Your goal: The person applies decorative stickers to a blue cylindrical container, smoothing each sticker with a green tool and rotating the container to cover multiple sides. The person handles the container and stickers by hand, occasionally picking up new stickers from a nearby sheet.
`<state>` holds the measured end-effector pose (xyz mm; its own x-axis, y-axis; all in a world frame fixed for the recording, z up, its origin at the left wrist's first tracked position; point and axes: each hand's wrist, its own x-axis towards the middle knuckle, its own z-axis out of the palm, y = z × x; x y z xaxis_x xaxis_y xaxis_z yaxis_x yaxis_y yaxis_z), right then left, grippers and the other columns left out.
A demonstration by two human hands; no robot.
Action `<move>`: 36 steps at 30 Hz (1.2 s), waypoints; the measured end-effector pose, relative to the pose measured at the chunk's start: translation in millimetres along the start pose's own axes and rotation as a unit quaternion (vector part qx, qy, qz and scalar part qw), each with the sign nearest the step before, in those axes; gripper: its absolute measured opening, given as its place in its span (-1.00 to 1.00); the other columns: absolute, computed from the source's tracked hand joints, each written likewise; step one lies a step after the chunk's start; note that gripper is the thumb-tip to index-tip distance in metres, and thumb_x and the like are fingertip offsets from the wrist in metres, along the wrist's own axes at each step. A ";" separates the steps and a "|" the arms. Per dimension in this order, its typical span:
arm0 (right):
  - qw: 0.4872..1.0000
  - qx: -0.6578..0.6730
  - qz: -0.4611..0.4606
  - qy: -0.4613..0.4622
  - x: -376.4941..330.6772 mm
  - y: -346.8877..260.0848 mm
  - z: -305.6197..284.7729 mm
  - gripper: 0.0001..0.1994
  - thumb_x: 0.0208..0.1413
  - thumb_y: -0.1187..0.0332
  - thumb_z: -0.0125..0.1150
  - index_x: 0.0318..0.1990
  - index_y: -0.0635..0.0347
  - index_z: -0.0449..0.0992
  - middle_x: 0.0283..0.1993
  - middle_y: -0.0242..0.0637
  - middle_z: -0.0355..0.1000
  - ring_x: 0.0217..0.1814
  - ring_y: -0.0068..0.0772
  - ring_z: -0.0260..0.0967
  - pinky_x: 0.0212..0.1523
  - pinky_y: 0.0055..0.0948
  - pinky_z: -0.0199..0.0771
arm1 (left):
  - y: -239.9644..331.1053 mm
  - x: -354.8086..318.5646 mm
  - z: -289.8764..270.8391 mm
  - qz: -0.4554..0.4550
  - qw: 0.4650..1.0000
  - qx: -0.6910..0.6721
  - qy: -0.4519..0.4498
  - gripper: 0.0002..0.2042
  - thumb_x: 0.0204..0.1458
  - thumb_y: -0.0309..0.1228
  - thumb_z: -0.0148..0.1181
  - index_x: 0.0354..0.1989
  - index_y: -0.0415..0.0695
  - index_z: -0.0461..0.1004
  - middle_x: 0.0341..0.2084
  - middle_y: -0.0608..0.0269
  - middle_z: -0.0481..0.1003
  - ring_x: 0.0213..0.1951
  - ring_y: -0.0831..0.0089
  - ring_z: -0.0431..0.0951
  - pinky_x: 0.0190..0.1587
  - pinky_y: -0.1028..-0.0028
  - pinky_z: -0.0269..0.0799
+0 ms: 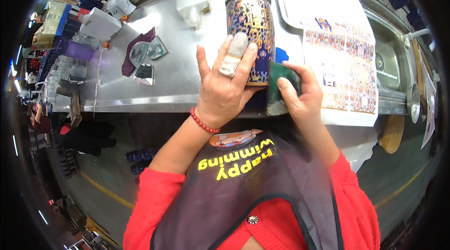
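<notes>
We rest our left hand (225,88), fingers apart, on the patterned dark-blue jar (262,18); our right hand (304,94) is clamped on a flat green piece (276,74) beside it.

Legible text: one item. Yellow lettering (236,155) is printed in two lines on the dark apron (300,175), in front of the front edge of the worktop (178,72). The letters are large, bold and inverted in this view.

Illegible markings: two items. The white printed sheet (342,4) lies toward the right end of the worktop and overhangs the front edge. It carries a blue-and-orange mark (323,25) and dense multicoloured print; fine characters cannot be resolved. The dark blue container (267,25), between the front and rear edges, bears gold figures; whether these include lettering cannot be determined.
</notes>
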<state>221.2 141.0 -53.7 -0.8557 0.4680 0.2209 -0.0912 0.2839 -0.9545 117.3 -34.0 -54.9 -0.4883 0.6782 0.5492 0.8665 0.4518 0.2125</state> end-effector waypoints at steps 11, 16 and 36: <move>0.996 -0.052 -0.046 -0.054 10.4 -10.8 -0.3 -0.69 0.17 0.48 0.28 0.07 0.29 0.49 -0.17 -0.21 0.55 -0.21 -0.47 0.50 -0.13 -0.46 0.52 | -2.9 -3.0 -4.2 0.002 1.000 -0.004 0.013 -0.13 -0.05 -0.09 0.45 0.41 -0.22 0.21 0.26 -0.17 0.36 0.33 -0.15 0.32 0.45 -0.22 -0.45; 0.996 -0.074 -0.041 -0.010 11.0 -15.5 -8.6 -0.68 0.17 0.45 0.30 0.07 0.28 0.49 -0.14 -0.19 0.57 -0.18 -0.40 0.54 -0.11 -0.43 0.53 | -5.6 -0.6 -2.4 -0.018 0.996 -0.059 0.066 -0.13 -0.02 -0.02 0.40 0.44 -0.12 0.18 0.27 0.04 0.38 0.35 -0.09 0.30 0.41 -0.32 -0.36; 0.999 0.044 0.016 0.010 1.8 2.0 1.2 -0.71 0.17 0.46 0.29 0.05 0.29 0.52 -0.19 -0.24 0.54 -0.21 -0.50 0.47 -0.12 -0.48 0.50 | -10.8 0.0 7.1 -0.005 0.998 -0.037 0.045 -0.07 -0.10 0.00 0.45 0.45 -0.07 0.17 0.29 -0.03 0.34 0.38 -0.07 0.23 0.46 -0.21 -0.48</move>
<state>218.9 141.4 -55.5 -0.8487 0.4921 0.1936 -0.1092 0.1950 -0.9747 107.2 -34.8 -62.9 -0.4879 0.6185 0.6160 0.8689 0.4117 0.2748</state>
